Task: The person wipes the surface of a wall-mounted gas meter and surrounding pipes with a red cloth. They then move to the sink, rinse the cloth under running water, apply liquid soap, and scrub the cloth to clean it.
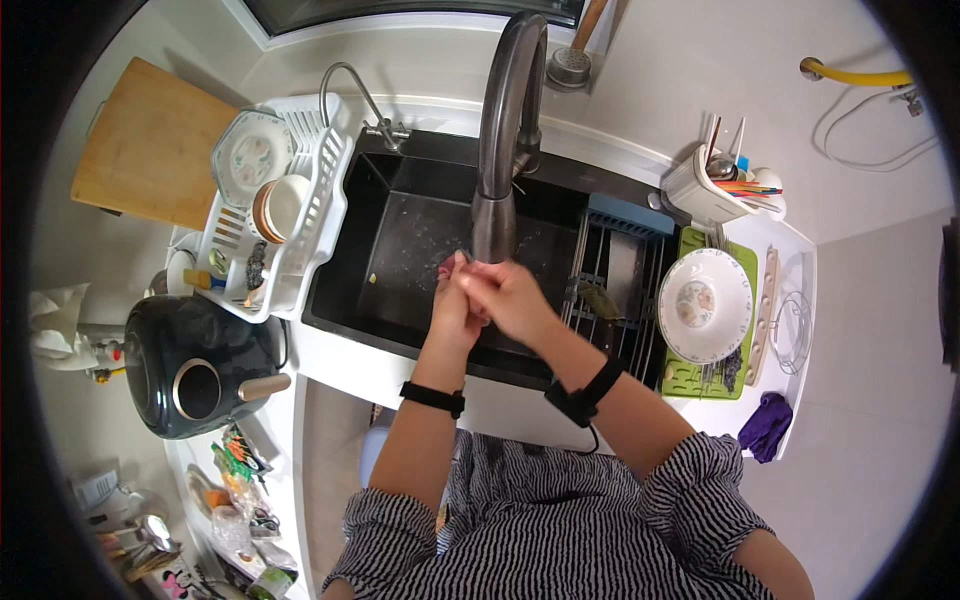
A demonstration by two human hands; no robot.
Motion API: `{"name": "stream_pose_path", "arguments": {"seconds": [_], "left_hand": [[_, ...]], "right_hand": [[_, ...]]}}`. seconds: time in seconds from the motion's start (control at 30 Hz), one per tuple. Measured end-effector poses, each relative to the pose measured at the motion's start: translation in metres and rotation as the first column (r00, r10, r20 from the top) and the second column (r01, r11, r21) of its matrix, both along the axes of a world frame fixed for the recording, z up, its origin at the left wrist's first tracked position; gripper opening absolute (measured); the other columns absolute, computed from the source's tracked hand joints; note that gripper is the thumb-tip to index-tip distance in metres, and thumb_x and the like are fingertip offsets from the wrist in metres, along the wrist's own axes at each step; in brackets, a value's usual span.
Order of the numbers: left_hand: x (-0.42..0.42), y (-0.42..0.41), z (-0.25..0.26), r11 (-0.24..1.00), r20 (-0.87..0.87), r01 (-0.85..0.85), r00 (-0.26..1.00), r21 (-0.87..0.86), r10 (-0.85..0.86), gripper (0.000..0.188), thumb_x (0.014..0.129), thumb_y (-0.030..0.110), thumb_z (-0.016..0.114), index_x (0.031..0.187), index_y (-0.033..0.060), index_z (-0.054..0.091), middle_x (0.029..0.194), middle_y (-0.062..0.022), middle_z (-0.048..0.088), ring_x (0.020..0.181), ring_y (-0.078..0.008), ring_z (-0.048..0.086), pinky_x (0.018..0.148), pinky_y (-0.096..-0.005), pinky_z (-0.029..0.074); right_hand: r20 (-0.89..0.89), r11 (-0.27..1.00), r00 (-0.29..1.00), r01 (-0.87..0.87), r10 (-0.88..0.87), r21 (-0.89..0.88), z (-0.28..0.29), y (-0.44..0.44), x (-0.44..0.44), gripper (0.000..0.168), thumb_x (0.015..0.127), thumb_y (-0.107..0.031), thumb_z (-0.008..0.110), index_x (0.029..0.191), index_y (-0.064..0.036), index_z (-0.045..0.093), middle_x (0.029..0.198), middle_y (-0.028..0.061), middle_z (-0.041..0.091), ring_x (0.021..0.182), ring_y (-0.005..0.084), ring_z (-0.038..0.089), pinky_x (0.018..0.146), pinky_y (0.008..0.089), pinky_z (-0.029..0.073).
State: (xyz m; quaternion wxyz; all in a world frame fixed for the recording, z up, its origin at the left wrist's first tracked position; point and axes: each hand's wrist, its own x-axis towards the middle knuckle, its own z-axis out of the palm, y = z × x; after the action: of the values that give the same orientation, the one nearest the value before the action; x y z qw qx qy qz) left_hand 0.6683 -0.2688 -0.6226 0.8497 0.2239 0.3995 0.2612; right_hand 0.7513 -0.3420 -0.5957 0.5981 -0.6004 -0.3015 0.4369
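Both hands meet over the black sink (405, 247), right below the spout of the dark metal faucet (495, 217). A small reddish-pink thing (448, 265), too hidden to name, shows at the fingertips of my left hand (454, 311), which holds it. My right hand (514, 300) is blurred and laid across the left one, its fingers bent against it. Whether the right fingers also grip the reddish thing cannot be told. Water drops and a tiny yellow scrap (372, 278) lie on the sink bottom.
A white dish rack (334, 202) with crockery stands left, beside a black air fryer (199, 367). Over the sink's right side sits a wire rack (577, 300) with a blue-grey caddy (630, 216). A patterned bowl (705, 305) rests on a green mat (679, 386).
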Motion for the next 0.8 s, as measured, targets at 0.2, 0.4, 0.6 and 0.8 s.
{"name": "stream_pose_path", "arguments": {"seconds": [0.2,0.4,0.6,0.8], "left_hand": [[0.01,-0.011,0.012,0.971,-0.022,0.069,0.997,-0.23,-0.076,0.038,0.1,0.039,0.047,0.112,0.0054,0.057,0.104,-0.0091,0.064,0.093,-0.0235,0.064,0.079,-0.0384,0.053],[-0.004,-0.021,0.035,0.968,-0.013,0.212,0.976,-0.134,-0.216,0.049,0.099,0.044,0.049,0.128,0.0046,0.051,0.115,-0.0085,0.063,0.1,-0.0244,0.063,0.079,-0.0388,0.054],[-0.03,-0.001,0.037,0.829,-0.405,0.403,0.882,0.388,-0.24,0.021,0.091,0.018,0.069,0.102,0.001,0.071,0.093,-0.0025,0.069,0.08,-0.0097,0.061,0.073,-0.0251,0.049],[-0.043,0.016,0.063,0.781,-0.3,0.228,0.952,0.581,-0.054,0.017,0.094,0.018,0.064,0.092,0.002,0.07,0.085,-0.0005,0.066,0.079,-0.0086,0.059,0.076,-0.0237,0.047]], "right_hand": [[0.805,0.959,0.587,0.267,-0.084,-0.095,-0.002,0.012,-0.002,0.03,0.088,-0.035,0.06,0.074,-0.009,0.066,0.066,0.0183,0.062,0.065,0.0377,0.063,0.062,0.0443,0.049],[0.6,0.958,0.8,0.188,-0.021,-0.217,-0.007,0.02,0.044,0.029,0.082,-0.028,0.063,0.086,0.001,0.067,0.082,0.0202,0.069,0.08,0.0308,0.068,0.07,0.0382,0.051],[0.021,0.997,0.997,0.072,-0.073,0.01,-0.004,0.031,0.053,0.022,0.079,-0.022,0.074,0.088,-0.001,0.07,0.078,0.0032,0.066,0.074,0.0124,0.058,0.07,0.0288,0.045],[-0.146,0.998,0.988,-0.042,0.049,0.048,0.026,0.021,0.05,0.033,0.078,-0.015,0.076,0.107,-0.004,0.064,0.093,0.0013,0.065,0.087,0.011,0.057,0.08,0.0264,0.044]]}}
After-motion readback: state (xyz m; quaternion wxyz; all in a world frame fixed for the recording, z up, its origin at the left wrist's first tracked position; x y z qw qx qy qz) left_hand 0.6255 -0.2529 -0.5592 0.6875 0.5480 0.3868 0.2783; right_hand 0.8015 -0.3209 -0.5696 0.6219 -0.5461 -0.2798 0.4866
